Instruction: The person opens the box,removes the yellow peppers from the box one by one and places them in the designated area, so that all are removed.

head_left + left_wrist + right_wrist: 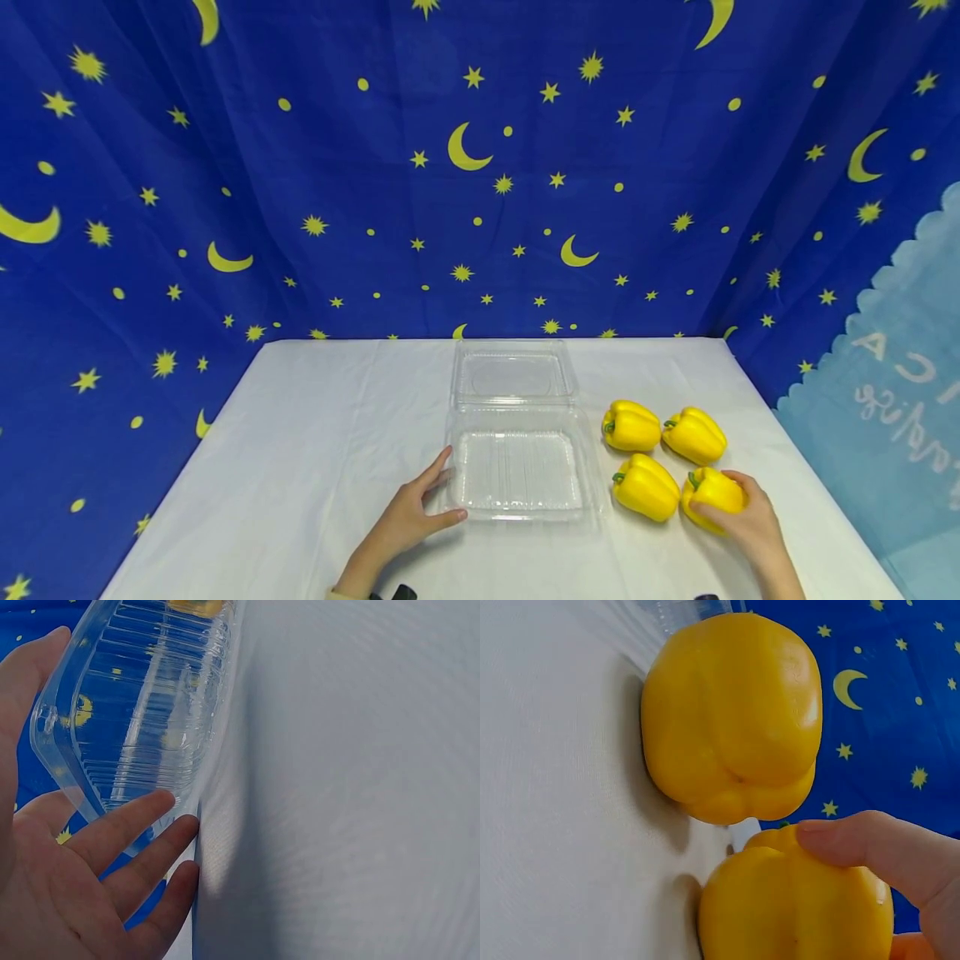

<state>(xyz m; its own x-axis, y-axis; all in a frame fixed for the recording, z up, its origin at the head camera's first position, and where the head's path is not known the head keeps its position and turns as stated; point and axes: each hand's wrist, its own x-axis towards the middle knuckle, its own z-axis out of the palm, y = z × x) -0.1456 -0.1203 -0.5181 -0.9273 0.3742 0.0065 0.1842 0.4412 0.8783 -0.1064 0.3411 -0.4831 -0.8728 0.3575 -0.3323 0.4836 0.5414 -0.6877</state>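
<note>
My left hand is at the near left side of a clear plastic clamshell container, its fingers and thumb spread along the edge. In the left wrist view the fingers are fairly straight beside the ribbed tray; whether they press on it I cannot tell. My right hand holds the near right yellow bell pepper, thumb on one side and fingers on the other. The right wrist view shows the thumb against that pepper, with another yellow bell pepper close by.
More yellow bell peppers stand beside the held one: near left, far left and far right. The container's lid lies folded back, away from me. A white cloth covers the table; a blue star-patterned curtain hangs behind.
</note>
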